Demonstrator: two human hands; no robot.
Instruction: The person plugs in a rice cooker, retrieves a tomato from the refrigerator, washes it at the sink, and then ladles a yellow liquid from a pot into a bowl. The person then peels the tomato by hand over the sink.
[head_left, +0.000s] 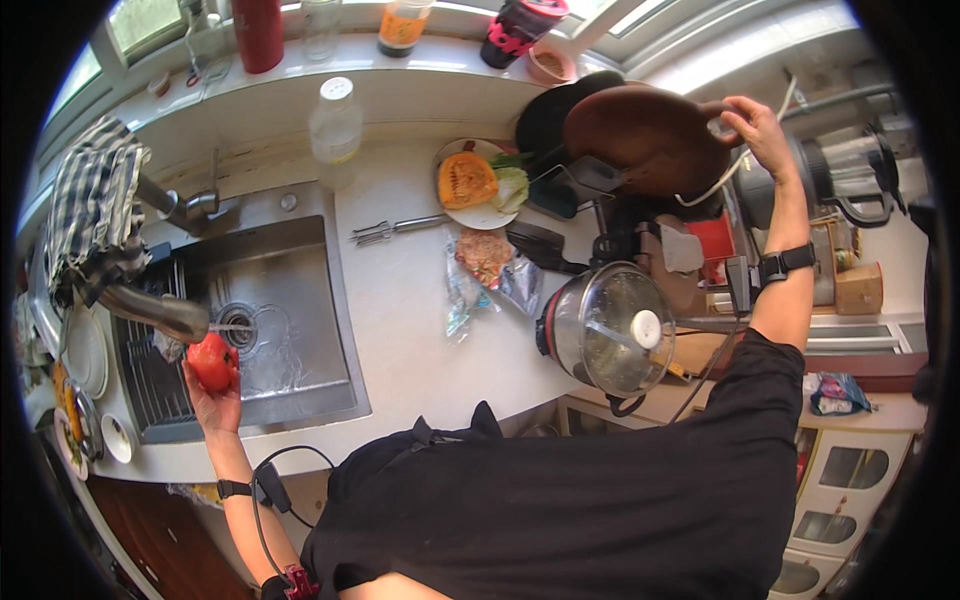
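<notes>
My left hand (217, 405) holds a red tomato (212, 362) from below, right at the mouth of the metal faucet (180, 319). Water runs from the spout into the stainless steel sink (300, 322), whose drain shows beside the tomato. On the far right, my right hand (757, 135) grips the looped handle of a round brown board (637, 131), probably wooden. This board stands tilted in front of a dark round pan (544, 112). A plate (487, 219) between the two hands carries a cut piece of pumpkin (466, 180) and some leafy greens (511, 187).
A pot with a glass lid (622, 330) stands at the counter's right edge. Near it lie meat on a plastic bag (484, 255), a black slotted spatula (544, 247) and tongs (401, 225). A clear bottle (336, 124) stands behind the sink. A checked cloth (97, 202) drapes the faucet.
</notes>
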